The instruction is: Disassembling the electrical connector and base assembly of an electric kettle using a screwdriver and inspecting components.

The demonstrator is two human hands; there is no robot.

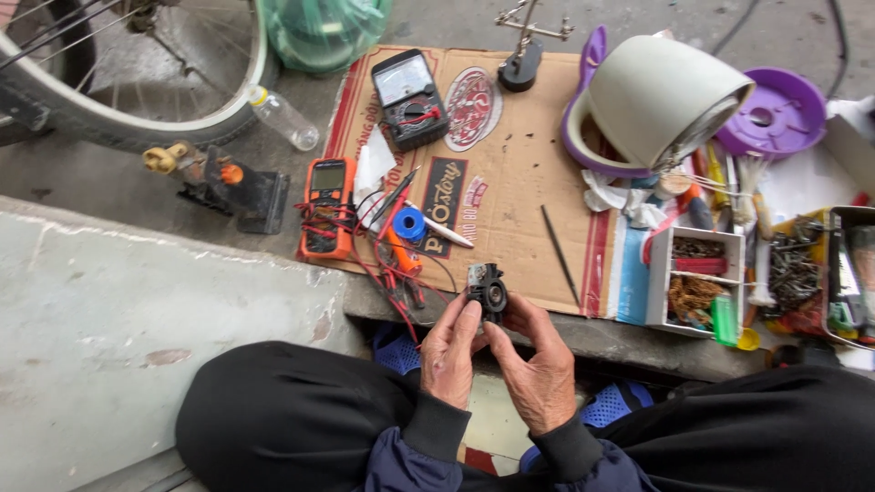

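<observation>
A small black electrical part (488, 290) with a round opening and a small board on top is gripped between both my hands, above my knees. My left hand (448, 351) pinches its left side with thumb and fingers. My right hand (538, 364) holds its right side and underside. Just beyond it lie red and black test leads (387, 264), a blue spool (410, 223) and a pen (447, 232) on a flattened cardboard sheet (519, 182).
An orange multimeter (326, 208) and a black analogue meter (412, 98) lie on the cardboard. A tipped cream and purple appliance body (652, 100), a compartment box of small parts (697, 278), a screw tray (797, 269), a plastic bottle (283, 118) and a bicycle wheel (118, 109) surround it.
</observation>
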